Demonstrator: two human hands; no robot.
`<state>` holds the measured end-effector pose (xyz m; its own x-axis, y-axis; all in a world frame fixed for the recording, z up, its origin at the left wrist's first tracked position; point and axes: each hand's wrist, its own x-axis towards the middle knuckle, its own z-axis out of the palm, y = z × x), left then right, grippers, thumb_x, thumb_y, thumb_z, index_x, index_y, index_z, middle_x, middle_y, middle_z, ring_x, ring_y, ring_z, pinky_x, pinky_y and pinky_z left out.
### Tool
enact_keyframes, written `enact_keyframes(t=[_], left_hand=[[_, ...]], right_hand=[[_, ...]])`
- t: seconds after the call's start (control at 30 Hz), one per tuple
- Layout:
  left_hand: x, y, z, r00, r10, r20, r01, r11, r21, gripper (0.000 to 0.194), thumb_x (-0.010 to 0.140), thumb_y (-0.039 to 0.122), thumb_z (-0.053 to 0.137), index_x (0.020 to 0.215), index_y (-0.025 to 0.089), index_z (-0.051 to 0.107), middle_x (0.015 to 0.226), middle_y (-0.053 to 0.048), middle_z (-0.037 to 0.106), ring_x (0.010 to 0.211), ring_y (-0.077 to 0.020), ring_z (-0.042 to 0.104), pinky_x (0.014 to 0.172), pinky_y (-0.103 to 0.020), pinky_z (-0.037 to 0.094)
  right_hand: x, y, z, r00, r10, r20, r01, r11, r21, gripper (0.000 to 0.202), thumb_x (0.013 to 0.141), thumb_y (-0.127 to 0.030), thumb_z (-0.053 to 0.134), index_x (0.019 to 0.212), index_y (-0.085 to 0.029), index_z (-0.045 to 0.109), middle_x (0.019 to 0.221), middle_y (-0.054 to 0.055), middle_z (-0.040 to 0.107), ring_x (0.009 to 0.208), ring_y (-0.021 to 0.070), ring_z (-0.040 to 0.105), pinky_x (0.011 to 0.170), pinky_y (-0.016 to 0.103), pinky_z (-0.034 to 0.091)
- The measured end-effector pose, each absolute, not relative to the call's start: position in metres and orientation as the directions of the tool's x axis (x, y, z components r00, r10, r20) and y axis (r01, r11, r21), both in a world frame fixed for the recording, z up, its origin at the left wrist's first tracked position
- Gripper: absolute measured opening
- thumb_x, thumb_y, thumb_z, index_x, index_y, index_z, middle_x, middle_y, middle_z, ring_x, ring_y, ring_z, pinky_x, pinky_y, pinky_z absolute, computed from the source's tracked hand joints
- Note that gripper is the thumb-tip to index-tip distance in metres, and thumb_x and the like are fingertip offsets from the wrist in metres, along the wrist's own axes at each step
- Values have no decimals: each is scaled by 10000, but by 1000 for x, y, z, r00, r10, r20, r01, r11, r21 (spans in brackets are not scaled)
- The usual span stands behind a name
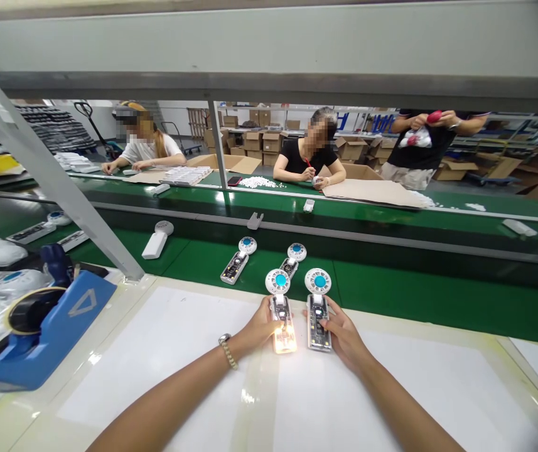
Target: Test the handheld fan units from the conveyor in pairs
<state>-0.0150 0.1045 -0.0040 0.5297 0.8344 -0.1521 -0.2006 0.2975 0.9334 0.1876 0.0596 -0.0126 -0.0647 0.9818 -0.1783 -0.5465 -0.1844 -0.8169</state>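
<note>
My left hand is closed round a white device with a round blue-centred head and a clear body; its lower end glows warm orange. Beside it, my right hand grips a similar device, whose body shows no such glow. Both are held side by side, heads pointing away from me, over the white table. Just beyond them, another device lies on the green belt, partly hidden by the one in my left hand. One more device lies to its left.
A blue tape dispenser stands at the left by bagged items. A slanted metal post rises at the left, and a shelf edge spans overhead. Several people sit or stand across the belt.
</note>
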Motion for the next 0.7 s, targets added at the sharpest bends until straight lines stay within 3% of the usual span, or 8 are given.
enact_keyframes(t=[0.2,0.53,0.7], left_hand=[[-15,105,-4,542,831,-125,-237,294,926,518,642,144,666,1056,192,359,984,-79,586,959,-207,562,836,-371,403],[-15,107,-11,549,829,-106,-188,246,951,593,596,124,711,1055,183,340,1006,-87,575,969,-208,559,797,-342,426],[-15,107,-9,558,820,-127,-183,270,945,621,592,110,700,1079,184,320,1022,-98,569,971,-216,561,797,-357,432]], right_hand=[[187,59,-12,-70,981,-181,-550,-189,-814,670,664,-226,696,1237,-241,349,994,75,677,1083,276,553,961,445,352],[187,59,-17,-54,987,-150,-535,-155,-831,709,594,-233,754,1208,-274,402,1092,96,630,1093,304,537,884,455,414],[187,60,-17,-83,983,-161,-542,-180,-821,676,628,-210,731,1214,-264,396,1070,91,638,1085,287,544,886,438,415]])
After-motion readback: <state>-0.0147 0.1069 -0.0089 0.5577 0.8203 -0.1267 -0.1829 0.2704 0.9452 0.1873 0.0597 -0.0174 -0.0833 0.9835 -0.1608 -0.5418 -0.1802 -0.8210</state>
